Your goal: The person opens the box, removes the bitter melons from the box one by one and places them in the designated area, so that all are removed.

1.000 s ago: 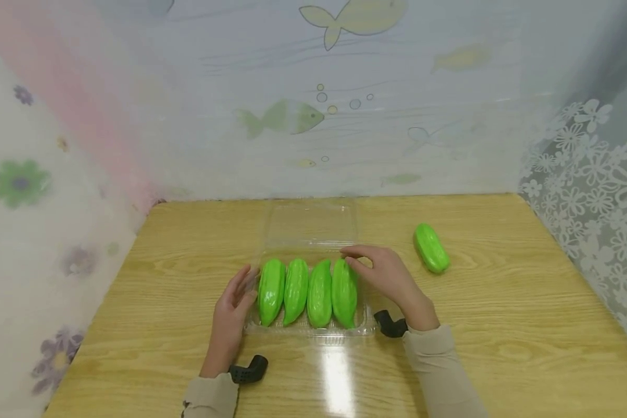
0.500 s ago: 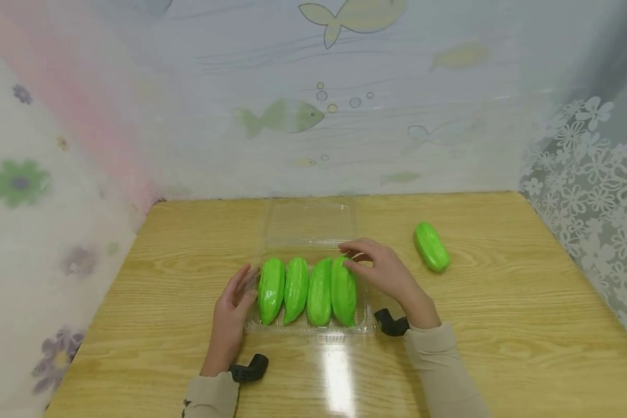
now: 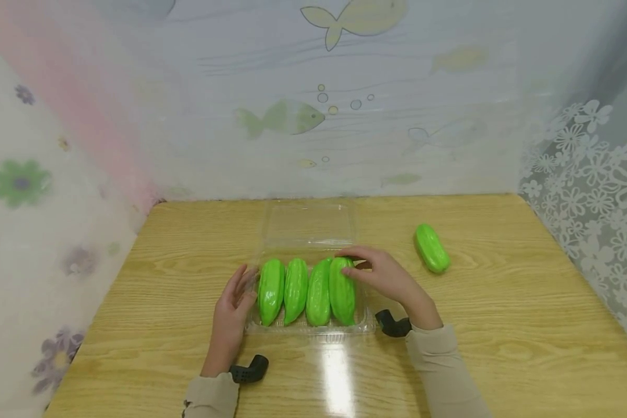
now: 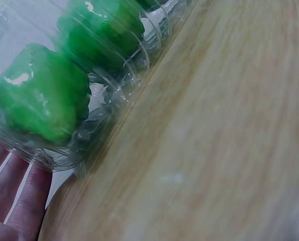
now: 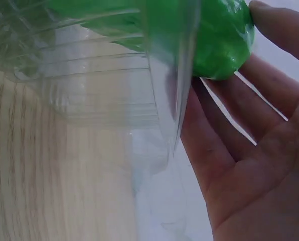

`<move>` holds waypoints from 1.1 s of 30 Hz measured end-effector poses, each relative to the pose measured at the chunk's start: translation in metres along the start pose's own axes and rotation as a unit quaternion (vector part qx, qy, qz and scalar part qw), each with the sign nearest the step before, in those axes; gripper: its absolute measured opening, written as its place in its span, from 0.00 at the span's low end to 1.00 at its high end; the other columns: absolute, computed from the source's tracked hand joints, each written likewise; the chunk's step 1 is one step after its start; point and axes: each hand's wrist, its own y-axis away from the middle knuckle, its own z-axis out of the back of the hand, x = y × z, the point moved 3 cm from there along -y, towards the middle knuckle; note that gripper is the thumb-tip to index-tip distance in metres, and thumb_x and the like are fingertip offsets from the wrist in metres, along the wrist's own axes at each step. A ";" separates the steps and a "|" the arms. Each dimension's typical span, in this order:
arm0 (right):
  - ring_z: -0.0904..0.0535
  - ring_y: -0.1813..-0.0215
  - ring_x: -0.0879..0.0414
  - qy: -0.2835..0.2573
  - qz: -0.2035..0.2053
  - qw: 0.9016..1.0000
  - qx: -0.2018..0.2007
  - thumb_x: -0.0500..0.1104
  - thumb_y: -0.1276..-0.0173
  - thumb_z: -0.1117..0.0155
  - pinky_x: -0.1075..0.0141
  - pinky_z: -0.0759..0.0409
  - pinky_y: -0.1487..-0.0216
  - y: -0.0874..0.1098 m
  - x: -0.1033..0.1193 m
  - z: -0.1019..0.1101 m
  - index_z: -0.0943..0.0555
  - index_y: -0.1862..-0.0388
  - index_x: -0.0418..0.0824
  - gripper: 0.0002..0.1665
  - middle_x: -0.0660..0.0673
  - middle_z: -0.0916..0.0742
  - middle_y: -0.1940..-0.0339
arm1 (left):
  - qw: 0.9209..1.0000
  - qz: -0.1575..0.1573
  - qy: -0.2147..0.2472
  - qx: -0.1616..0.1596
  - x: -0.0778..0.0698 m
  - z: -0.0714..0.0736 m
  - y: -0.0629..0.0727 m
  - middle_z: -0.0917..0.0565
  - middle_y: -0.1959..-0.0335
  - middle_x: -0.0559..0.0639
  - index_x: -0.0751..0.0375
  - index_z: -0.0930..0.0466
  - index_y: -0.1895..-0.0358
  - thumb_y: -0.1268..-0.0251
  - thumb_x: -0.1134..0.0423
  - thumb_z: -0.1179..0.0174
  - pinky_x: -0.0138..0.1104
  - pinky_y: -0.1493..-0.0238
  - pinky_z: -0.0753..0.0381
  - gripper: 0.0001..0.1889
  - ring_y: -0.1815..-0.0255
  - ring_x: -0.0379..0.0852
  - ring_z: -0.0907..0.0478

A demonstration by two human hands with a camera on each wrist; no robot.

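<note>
Several glossy, ribbed green gourds lie side by side in a clear plastic clamshell box [image 3: 368, 325]. My right hand [image 3: 384, 276] pinches the far end of the rightmost gourd [image 3: 342, 293], thumb on the near side and fingers beyond it. In the right wrist view that gourd [image 5: 222, 40] shows above the box rim between thumb and fingers. My left hand [image 3: 229, 319] rests against the box's left side, fingers fairly straight, beside the leftmost gourd [image 3: 271, 293]. The left wrist view shows its fingers [image 4: 31, 198] at the box's edge.
The box's clear lid [image 3: 310, 223] lies folded back toward the wall. One more green gourd [image 3: 432, 248] lies on the wooden table [image 3: 501, 325] to the right. A patterned curtain [image 3: 313, 145] closes off the table's far edge.
My right hand has closed in on the rightmost gourd's far end and shifted slightly left. That end has come up a little and leans left. My left hand stays in place.
</note>
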 end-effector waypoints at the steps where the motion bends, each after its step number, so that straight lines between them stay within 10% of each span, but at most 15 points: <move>1: 0.26 0.48 0.55 -0.004 -0.003 1.000 0.001 0.53 0.37 0.44 0.62 0.26 0.50 0.001 0.000 0.000 0.27 0.43 0.43 0.26 0.52 0.23 0.46 | 1.000 -0.001 -0.002 0.000 -0.001 0.000 0.000 0.33 0.38 0.51 0.57 0.46 0.33 0.35 0.69 0.52 0.43 0.38 0.42 0.27 0.37 0.45 0.39; 20: 0.26 0.51 0.56 -0.024 -0.023 0.995 0.090 0.57 0.44 0.38 0.61 0.26 0.51 0.005 0.009 -0.009 0.36 0.37 0.58 0.35 0.55 0.26 0.44 | 1.000 0.008 -0.018 0.000 -0.004 -0.002 0.004 0.34 0.38 0.47 0.54 0.45 0.32 0.34 0.68 0.54 0.43 0.38 0.41 0.26 0.36 0.45 0.41; 33: 0.28 0.45 0.54 -0.113 -0.034 0.992 0.051 0.47 0.40 0.39 0.62 0.26 0.49 0.006 0.014 0.002 0.38 0.35 0.54 0.34 0.51 0.28 0.41 | 1.000 -0.002 -0.019 -0.001 -0.004 -0.002 0.002 0.34 0.38 0.47 0.56 0.44 0.33 0.34 0.69 0.53 0.28 0.42 0.37 0.26 0.37 0.44 0.39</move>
